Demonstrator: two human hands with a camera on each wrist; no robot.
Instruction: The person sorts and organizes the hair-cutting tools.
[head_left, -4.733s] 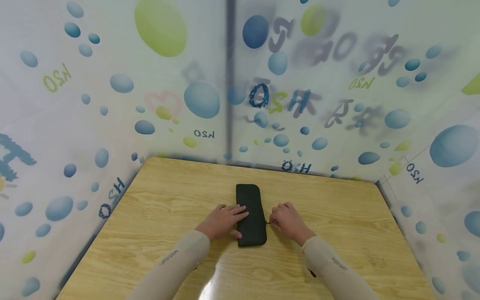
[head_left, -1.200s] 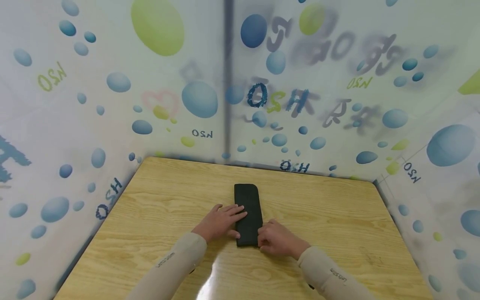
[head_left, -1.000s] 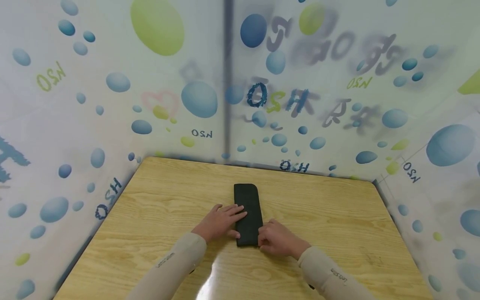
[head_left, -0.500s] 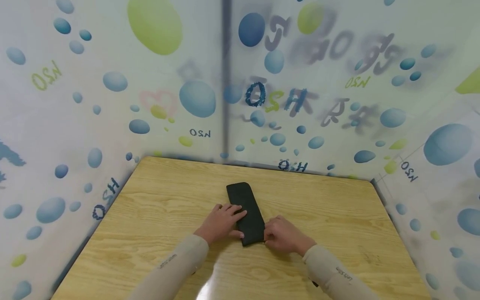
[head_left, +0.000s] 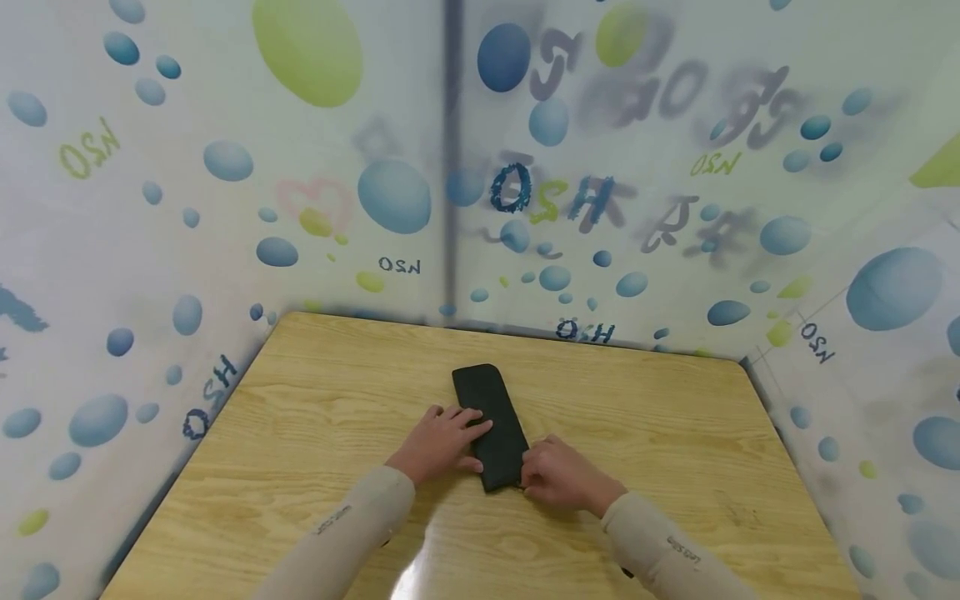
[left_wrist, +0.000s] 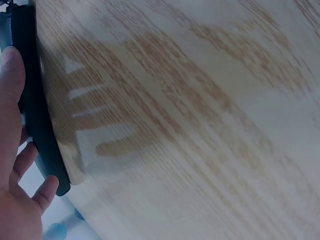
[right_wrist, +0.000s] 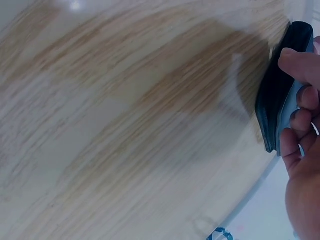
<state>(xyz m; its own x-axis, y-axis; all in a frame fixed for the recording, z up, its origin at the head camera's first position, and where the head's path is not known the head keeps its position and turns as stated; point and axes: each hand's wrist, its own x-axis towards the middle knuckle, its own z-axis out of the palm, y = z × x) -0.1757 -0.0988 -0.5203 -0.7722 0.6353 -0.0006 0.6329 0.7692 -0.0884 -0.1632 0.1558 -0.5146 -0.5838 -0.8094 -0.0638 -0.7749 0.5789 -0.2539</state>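
Note:
A long black zip wallet (head_left: 491,425) lies on the wooden table, its far end angled to the left. My left hand (head_left: 437,442) rests on its left side, fingers spread across the top and thumb by the near left edge. In the left wrist view, the left thumb (left_wrist: 11,75) lies along the wallet (left_wrist: 37,100), and a small metal zip part (left_wrist: 11,6) shows at its end. My right hand (head_left: 562,473), fingers curled, pinches at the near right corner, mostly hiding the zip pull. In the right wrist view, the right thumb (right_wrist: 300,65) overlaps the wallet's dark edge (right_wrist: 275,95).
The light wood table (head_left: 337,375) stretches around the wallet on all sides. Patterned walls (head_left: 405,83) with blue and green ovals meet its back and side edges. A bright reflection lies on the near part of the table.
The wallet has turned, its far end swinging left. My right hand has moved from beside the right edge, where a short zip pull showed, to the near right corner. The left hand stays on top.

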